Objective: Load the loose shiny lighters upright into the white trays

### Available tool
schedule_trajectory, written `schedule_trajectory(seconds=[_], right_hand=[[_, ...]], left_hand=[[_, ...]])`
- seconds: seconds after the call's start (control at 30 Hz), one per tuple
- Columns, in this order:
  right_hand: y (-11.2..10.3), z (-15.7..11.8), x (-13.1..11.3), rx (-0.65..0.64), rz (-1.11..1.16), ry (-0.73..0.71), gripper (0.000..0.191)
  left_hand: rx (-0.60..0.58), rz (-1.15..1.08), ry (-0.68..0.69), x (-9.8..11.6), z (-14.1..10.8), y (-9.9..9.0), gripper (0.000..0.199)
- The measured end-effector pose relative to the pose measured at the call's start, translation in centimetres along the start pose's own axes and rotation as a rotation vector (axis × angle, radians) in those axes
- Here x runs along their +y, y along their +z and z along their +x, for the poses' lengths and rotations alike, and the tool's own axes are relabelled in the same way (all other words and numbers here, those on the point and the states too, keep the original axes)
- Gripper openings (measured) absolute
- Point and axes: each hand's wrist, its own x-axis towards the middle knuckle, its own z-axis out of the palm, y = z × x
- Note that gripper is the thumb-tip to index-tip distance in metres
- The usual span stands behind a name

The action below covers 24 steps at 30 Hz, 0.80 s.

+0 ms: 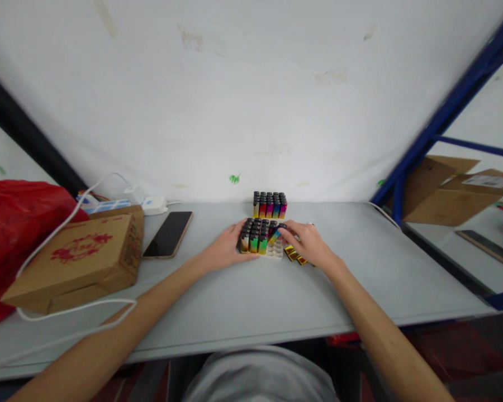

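Observation:
A white tray (275, 251) with small sockets stands on the grey table, its left part filled with upright lighters (254, 240) in several colours. My left hand (228, 244) wraps around the left side of this group, thumb along the front. Between the fingers of my right hand (304, 240) is a blue and yellow lighter (275, 235), tilted over the tray's right part, where bare sockets show. Some yellow-gold lighters (295, 254) lie under and beside my right hand, partly hidden by it. Behind the tray, a second block of upright lighters (270, 205) stands near the wall.
At the left lie a black phone (168, 234), a brown cardboard box (73, 254), a red plastic bag (20, 223) and a power strip (154, 205). A white cable (77, 304) crosses near my left forearm. Blue shelf posts (398, 201) rise at the right.

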Motion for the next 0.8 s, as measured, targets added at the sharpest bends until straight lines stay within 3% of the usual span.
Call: schedule_trajectory(seconds=[0.33,0.5,0.57,0.67,0.73,0.8], right_hand=[[0.7,0.3,0.2,-0.098,-0.112,-0.107,0.049],[1.1,0.5,0.3,-0.08,-0.309,-0.018,0.054],[0.4,0.3,0.5,-0.059,-0.338,-0.005,0.06],[-1.8,-0.3,1.6,0.074,-0.306,0.056,0.063],[-3.3,-0.8,2.9,0.168,-0.306,0.15,0.06],[-4.4,-1.1,4.5,0.166,-0.335,0.208,0.053]], left_hand=[[0.014,-0.019,-0.01,-0.2,0.1,0.2,0.107],[0.006,-0.012,-0.001,-0.2,0.1,0.2,0.107],[0.008,-0.008,-0.005,-0.2,0.1,0.2,0.107],[0.003,-0.016,0.005,-0.1,0.1,0.1,0.106],[-0.007,-0.017,0.0,-0.1,0.1,0.1,0.107],[-0.003,-0.018,-0.015,-0.1,0.1,0.0,0.109]])
